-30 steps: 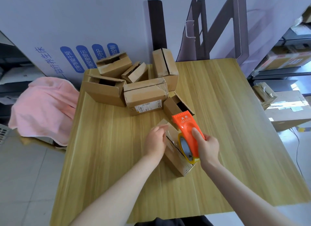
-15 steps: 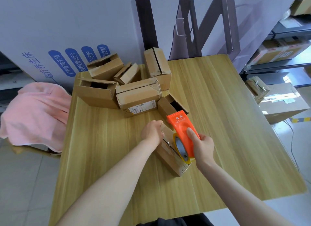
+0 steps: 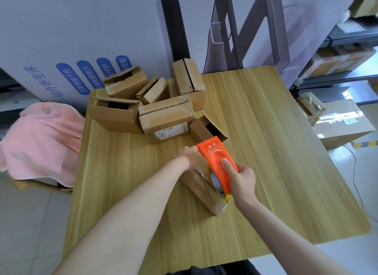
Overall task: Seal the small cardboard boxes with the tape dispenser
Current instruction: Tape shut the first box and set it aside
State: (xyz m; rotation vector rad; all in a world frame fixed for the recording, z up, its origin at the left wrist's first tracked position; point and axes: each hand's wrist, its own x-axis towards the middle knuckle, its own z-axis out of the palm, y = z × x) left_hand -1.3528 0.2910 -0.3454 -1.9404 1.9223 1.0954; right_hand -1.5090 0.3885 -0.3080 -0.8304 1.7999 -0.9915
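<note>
Right hand (image 3: 242, 178) has its grip curled round the orange tape dispenser (image 3: 218, 164), set on the small box (image 3: 204, 195) lying on the bench (image 3: 266, 152), left hand (image 3: 189, 157) clutching its far end — best pulled steadily along the seam, pressing flat.

We see a counter (image 3: 266, 152) of pale wood grain, smooth with a faint sheen. The boxes (image 3: 118, 117) piled on it are matt brown corrugated cardboard; one bears a white paper label (image 3: 171, 131). The tape dispenser (image 3: 216, 160) is glossy orange plastic, and clear shiny tape (image 3: 201, 175) lies on the cardboard box (image 3: 202, 195) beneath it. Beside the counter we note soft pink cloth (image 3: 41, 139).
</note>
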